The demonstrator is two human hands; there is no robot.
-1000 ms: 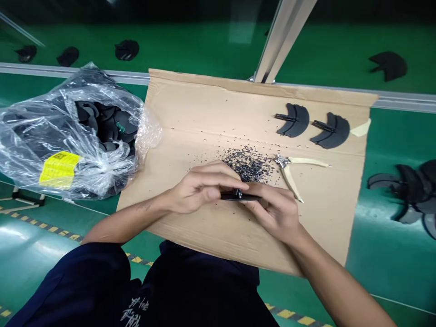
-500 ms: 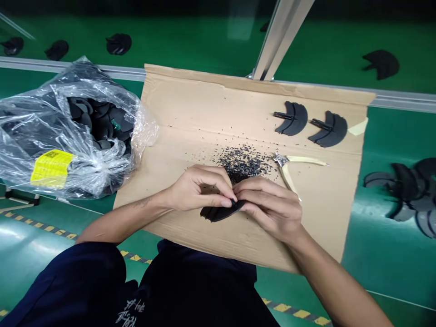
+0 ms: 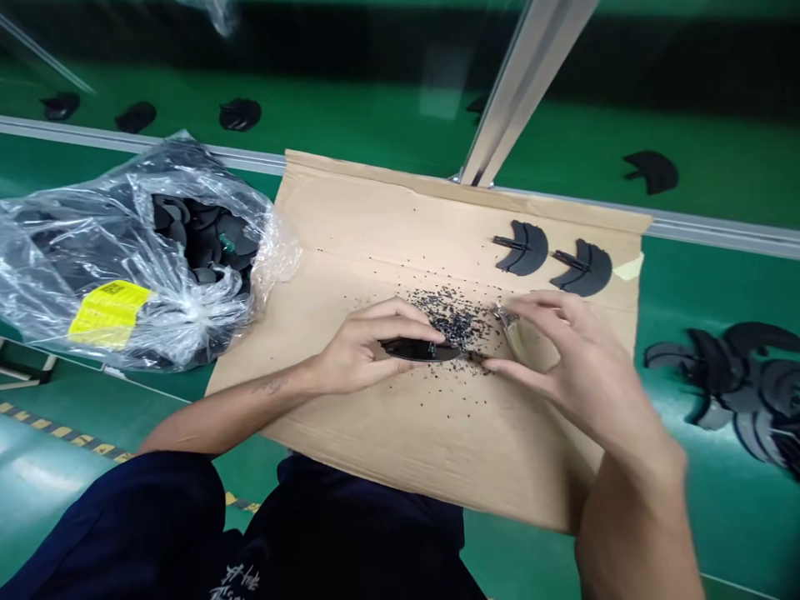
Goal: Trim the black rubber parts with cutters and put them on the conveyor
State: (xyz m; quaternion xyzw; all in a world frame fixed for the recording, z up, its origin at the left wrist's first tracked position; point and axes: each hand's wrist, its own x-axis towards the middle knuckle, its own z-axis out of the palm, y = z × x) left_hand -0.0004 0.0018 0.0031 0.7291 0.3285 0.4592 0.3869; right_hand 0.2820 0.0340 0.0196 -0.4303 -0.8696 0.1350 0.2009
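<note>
My left hand [image 3: 366, 348] pinches a black curved plastic part [image 3: 418, 349] between thumb and fingers, its thin edge turned toward me. My right hand [image 3: 572, 354] is spread apart, thumb away from the fingers, over the cutting pliers [image 3: 513, 337] with pale handles. The hand hides part of the pliers; I see no grip on them. Just behind the held part lies a heap of small black plastic bits [image 3: 459, 321], some scattered nearer to me. All of this is on a cardboard sheet [image 3: 375, 433].
Two black curved parts [image 3: 523, 247] lie at the sheet's back right. A clear plastic bag [image 3: 81, 242] full of black parts stands at left. More parts [image 3: 737, 367] are piled at right. A metal post [image 3: 522, 92] rises behind the sheet.
My right hand has let go of the black part and moved right, over the pliers. The left hand keeps the part and has turned it. More bits lie on the near cardboard.
</note>
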